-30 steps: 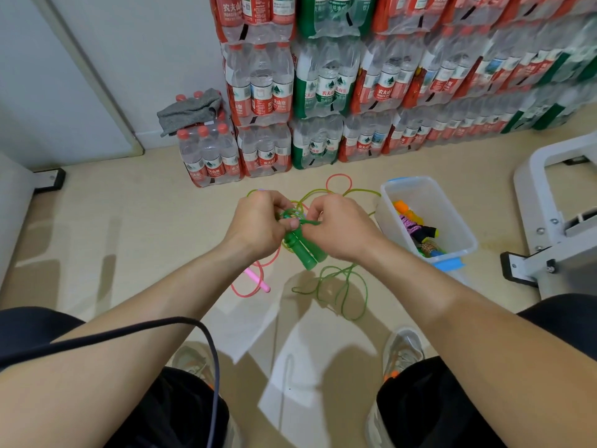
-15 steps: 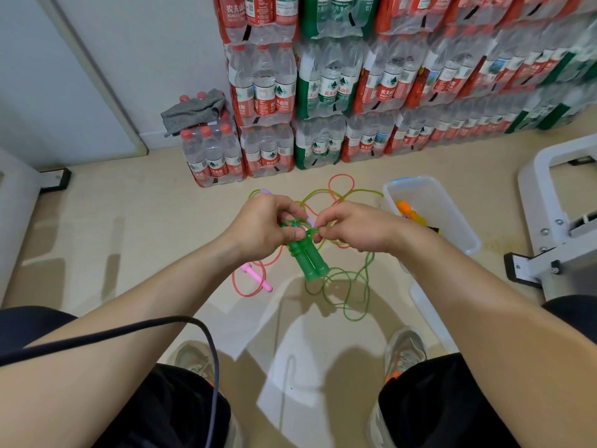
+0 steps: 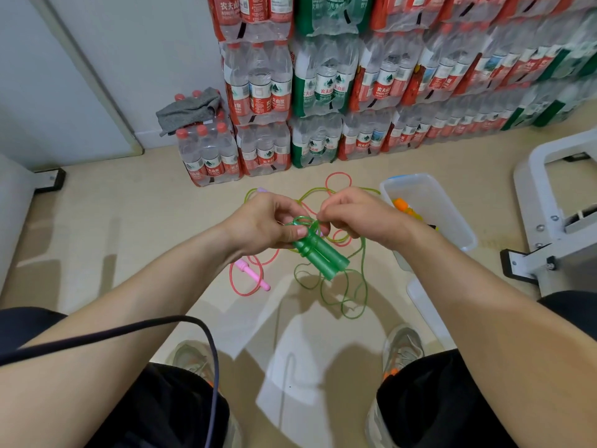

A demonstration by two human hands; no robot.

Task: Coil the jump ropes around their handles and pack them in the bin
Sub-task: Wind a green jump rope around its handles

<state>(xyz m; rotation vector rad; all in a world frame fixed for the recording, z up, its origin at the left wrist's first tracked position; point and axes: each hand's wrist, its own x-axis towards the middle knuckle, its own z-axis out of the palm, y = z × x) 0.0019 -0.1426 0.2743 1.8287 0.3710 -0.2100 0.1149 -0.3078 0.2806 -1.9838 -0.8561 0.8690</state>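
My left hand [image 3: 268, 223] grips the top of two green jump-rope handles [image 3: 321, 253], held side by side and pointing down to the right. My right hand [image 3: 358, 218] pinches the green cord at a small loop above the handles. The rest of the green cord [image 3: 350, 295] hangs down and lies in loose loops on the floor. On the floor below my hands lies a pink jump rope [image 3: 252, 274] with its pink handle. A clear plastic bin [image 3: 429, 195] stands to the right, with coloured handles inside.
Stacked packs of water bottles [image 3: 323, 92] line the wall ahead, with a grey cloth [image 3: 190, 108] on one pack. A white metal frame [image 3: 555, 202] stands at right. The bin's lid [image 3: 423, 305] lies by my right shoe. A black cable [image 3: 129, 331] crosses my left arm.
The green handles have turned from hanging nearly upright to slanting down-right. My right hand has lifted the cord and now holds a loop above the handle tops.
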